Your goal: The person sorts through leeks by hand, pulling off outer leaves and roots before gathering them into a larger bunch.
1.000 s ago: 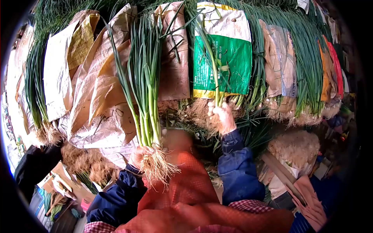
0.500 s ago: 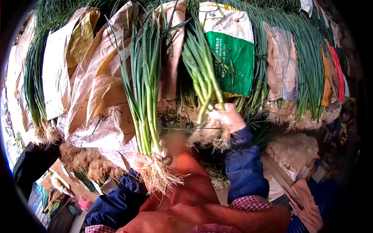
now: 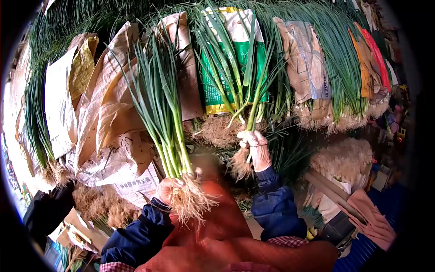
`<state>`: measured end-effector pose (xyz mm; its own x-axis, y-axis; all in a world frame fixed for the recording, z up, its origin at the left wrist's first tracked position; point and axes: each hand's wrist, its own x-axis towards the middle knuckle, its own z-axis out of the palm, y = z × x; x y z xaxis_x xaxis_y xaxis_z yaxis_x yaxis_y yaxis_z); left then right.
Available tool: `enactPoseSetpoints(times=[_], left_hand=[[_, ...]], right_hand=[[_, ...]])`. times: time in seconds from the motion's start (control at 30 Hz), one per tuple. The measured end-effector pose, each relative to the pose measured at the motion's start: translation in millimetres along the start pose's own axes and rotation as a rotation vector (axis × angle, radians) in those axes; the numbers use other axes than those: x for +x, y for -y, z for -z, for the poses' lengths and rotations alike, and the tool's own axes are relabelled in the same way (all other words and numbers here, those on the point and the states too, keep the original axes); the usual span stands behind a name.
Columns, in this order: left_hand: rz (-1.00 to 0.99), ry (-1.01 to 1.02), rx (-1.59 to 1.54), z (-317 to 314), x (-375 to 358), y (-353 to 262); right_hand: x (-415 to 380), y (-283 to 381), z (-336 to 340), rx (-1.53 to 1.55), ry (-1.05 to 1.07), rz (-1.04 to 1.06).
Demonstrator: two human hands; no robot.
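My left hand (image 3: pixel 168 189) is closed around the base of a thick bunch of green onions (image 3: pixel 165 113), just above the pale stringy roots. The leaves point up and away from me. To the right, my right hand (image 3: pixel 256 148) grips a smaller bunch of green onions (image 3: pixel 248 120) near the root end. Its stems fan apart above the fingers, over a green and white printed sack (image 3: pixel 213 84), and its brownish roots hang below the hand. The two bunches are apart from each other.
Long rows of green onions (image 3: pixel 340 72) lie ahead, partly covered by beige sacks (image 3: pixel 106 95). At left another person's dark sleeve (image 3: pixel 47 211) reaches in beside more onions. A wooden bar (image 3: pixel 326 190) with a pink glove (image 3: pixel 369 217) stands at lower right.
My right hand has shifted slightly left and lower, and its onions now spread in a fan instead of leaning together. The left bunch stays gripped, and the whole view has shifted a little.
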<state>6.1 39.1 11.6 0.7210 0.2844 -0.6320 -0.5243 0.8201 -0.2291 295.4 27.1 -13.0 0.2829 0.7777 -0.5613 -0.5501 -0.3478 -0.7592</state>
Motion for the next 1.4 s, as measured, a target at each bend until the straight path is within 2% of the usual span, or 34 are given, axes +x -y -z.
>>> enactPoseSetpoints(times=[0.07,0.1,0.13,0.17,0.23,0.27,0.3,0.37,0.4,0.43,0.47,0.5,0.6,0.63,0.7,0.73,0.77,0.83,0.87,0.9,0.93,0.97,1.0,1.03,1.07,1.1,1.13,1.17,1.2,1.23,1.27,1.3,1.37,1.4], left_hand=[[0.046,-0.153,0.142,24,3,0],[0.078,-0.189,0.196,38,7,1],[0.006,-0.245,0.221,12,7,7],[0.048,-0.249,0.249,12,9,10],[0.034,-0.147,0.233,-29,12,14],[0.023,-0.219,0.309,-6,14,13],[-0.055,-0.15,0.348,-27,9,13],[-0.002,-0.209,0.353,8,11,10],[0.031,-0.22,0.329,52,21,10],[0.048,-0.217,0.39,45,13,14],[0.065,-0.213,0.452,36,4,18],[0.117,-0.196,0.353,20,8,16],[-0.039,-0.127,0.759,-14,-3,23],[0.034,-0.156,0.669,3,-2,23],[0.097,-0.164,0.537,25,2,27],[-0.024,-0.141,0.645,20,1,32],[-0.15,-0.119,0.751,15,0,35],[0.061,-0.228,0.262,27,9,29],[0.034,-0.223,0.196,11,10,29],[0.101,-0.109,0.145,5,8,23],[0.099,-0.148,0.21,16,6,21],[0.103,-0.19,0.277,31,6,22],[0.104,-0.195,0.302,37,7,27],[0.103,-0.197,0.331,41,9,31],[0.095,-0.194,0.367,41,12,31],[-0.027,-0.209,0.488,-4,5,34],[0.025,-0.173,0.516,1,2,27],[0.078,-0.138,0.528,15,0,24],[0.059,-0.189,0.409,42,4,29],[0.113,-0.242,0.276,20,8,34],[0.038,-0.167,0.299,29,6,35],[-0.041,-0.094,0.317,40,3,37],[0.063,-0.125,0.161,37,6,37],[0.142,-0.097,0.065,36,11,37]], right_hand=[[-25,-3,-28,-0.274,0.15,0.031],[-26,-30,-15,-0.438,0.252,0.031],[-34,-27,-30,-0.696,0.247,0.214],[-42,-25,-47,-0.951,0.232,0.402],[-55,-39,-40,-0.502,-0.013,0.04],[-64,-42,-23,-0.431,-0.112,-0.095],[-77,-50,-1,-0.359,-0.212,-0.232],[-101,-75,44,-2.067,-0.29,-0.065],[-98,-84,63,-1.732,-0.256,-0.058],[-77,-59,45,-1.048,-0.14,-0.195],[-61,-35,14,-0.566,-0.111,-0.1],[-42,5,-25,-0.415,-0.029,-0.279],[13,-30,-48,-0.294,0.085,-0.13],[9,-34,-56,-0.309,0.099,-0.033],[3,-70,-52,-0.781,-0.13,0.539],[-16,-56,-56,-0.944,-0.182,0.392],[-30,-56,-56,-0.95,-0.213,0.396],[-60,-73,-40,-0.88,-0.231,0.341],[-75,-75,-29,-0.907,-0.243,0.112],[-81,-72,-22,-0.928,-0.253,-0.112],[-79,-75,-19,-0.684,-0.313,-0.144],[-69,-74,-11,-0.638,-0.246,0.122],[-49,-42,-30,-0.536,-0.301,0.036],[-18,-29,-35,-0.535,-0.272,0.06],[17,-43,-24,-0.6,-0.212,-0.03],[30,-30,-35,-0.348,-0.099,-0.17],[30,-36,-45,-0.344,-0.117,-0.073],[25,-42,-52,-0.352,-0.133,0.015],[5,-25,-63,-0.222,-0.143,-0.097],[-12,-27,-64,-0.257,-0.144,-0.065],[-30,-33,-60,-0.351,-0.125,-0.082],[-56,-17,-68,-0.164,-0.06,-0.127],[-91,-30,-55,0.067,-0.119,0.007],[-101,-26,-49,0.038,-0.206,0.074]])
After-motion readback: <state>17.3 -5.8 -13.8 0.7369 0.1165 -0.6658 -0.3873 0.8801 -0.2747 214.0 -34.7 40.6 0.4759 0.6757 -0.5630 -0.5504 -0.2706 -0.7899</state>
